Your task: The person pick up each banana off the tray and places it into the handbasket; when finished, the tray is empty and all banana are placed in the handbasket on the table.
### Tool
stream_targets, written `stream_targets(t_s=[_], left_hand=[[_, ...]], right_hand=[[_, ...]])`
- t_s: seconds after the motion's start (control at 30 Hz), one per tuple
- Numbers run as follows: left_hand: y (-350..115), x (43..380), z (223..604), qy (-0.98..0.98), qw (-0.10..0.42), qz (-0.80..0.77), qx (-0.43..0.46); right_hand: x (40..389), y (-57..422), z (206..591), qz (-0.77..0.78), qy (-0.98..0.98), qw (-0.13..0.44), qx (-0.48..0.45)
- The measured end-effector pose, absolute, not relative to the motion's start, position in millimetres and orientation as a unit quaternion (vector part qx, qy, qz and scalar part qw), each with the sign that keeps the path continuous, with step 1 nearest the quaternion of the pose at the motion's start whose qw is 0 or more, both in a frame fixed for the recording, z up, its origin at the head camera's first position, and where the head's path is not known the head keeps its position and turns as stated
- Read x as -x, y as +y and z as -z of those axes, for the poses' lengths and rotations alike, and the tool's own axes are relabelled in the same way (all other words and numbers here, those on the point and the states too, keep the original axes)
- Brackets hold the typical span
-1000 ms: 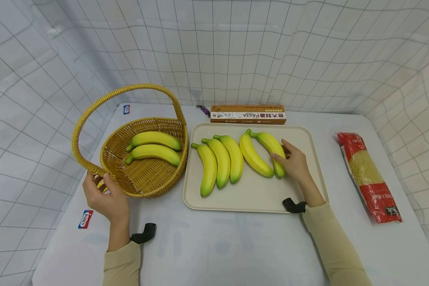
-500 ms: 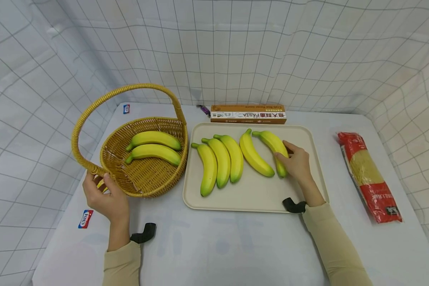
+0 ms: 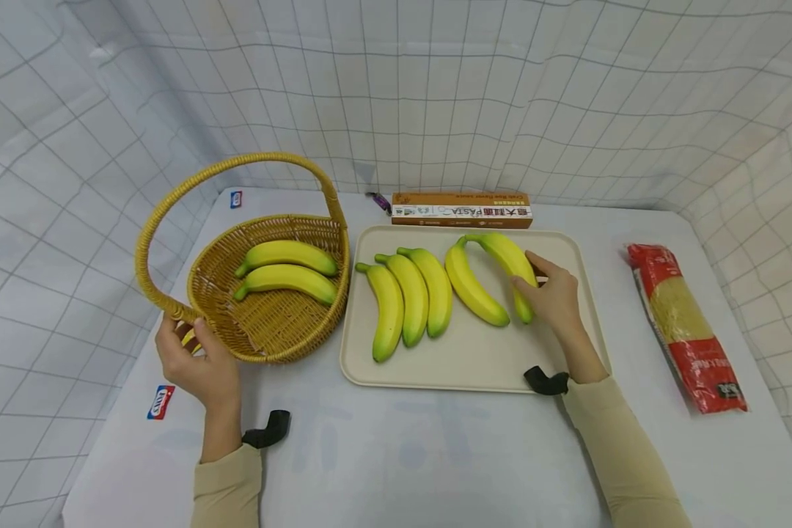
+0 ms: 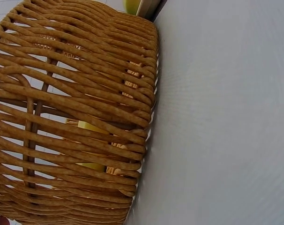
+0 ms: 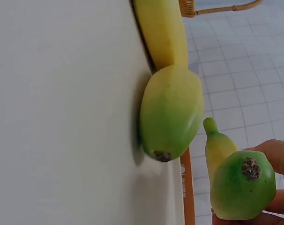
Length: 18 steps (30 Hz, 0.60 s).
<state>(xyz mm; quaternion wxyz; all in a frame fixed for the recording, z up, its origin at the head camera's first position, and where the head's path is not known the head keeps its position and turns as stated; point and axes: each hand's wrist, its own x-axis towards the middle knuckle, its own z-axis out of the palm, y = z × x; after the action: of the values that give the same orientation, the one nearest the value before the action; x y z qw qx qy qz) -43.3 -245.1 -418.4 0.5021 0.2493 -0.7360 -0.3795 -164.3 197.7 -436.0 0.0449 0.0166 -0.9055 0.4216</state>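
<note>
My left hand (image 3: 200,361) grips the wicker basket (image 3: 277,359) at its near left, where the arched handle meets the rim; a small yellow patch shows between the fingers, too little to identify. Two bananas (image 3: 287,282) lie inside the basket. On the beige tray (image 3: 435,370), my right hand (image 3: 554,297) pinches the rightmost banana (image 3: 511,260) between thumb and fingers. The right wrist view shows this held banana (image 5: 242,187) raised off the tray surface, its green tip toward the camera. Just left of it lies another banana (image 3: 475,286), with three more bananas (image 3: 405,301) side by side farther left.
Behind the tray stands a brown pasta box (image 3: 462,210), with a small purple-wrapped item (image 3: 380,202) beside it. A red pasta bag (image 3: 686,326) lies right of the tray. Small labels (image 3: 160,402) are on the white table at left. Grid-patterned sheeting (image 3: 435,95) surrounds the table.
My right hand has taken hold of the rightmost banana and raised it slightly, shifting it a little right and away from me. The left hand keeps its hold on the basket.
</note>
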Motion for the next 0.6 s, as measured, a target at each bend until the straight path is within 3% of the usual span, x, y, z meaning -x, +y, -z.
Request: stream_targets(t_s=[0.23,0.6], left_hand=[[-242,43,414,-0.734,0.507,0.379,-0.246],[-243,43,415,-0.735,0.503,0.382,-0.245]], right_hand=[[162,167,411,-0.445,-0.889,0.068,-0.083],[163,75,373,-0.459,-0.861,0.039,-0.216]])
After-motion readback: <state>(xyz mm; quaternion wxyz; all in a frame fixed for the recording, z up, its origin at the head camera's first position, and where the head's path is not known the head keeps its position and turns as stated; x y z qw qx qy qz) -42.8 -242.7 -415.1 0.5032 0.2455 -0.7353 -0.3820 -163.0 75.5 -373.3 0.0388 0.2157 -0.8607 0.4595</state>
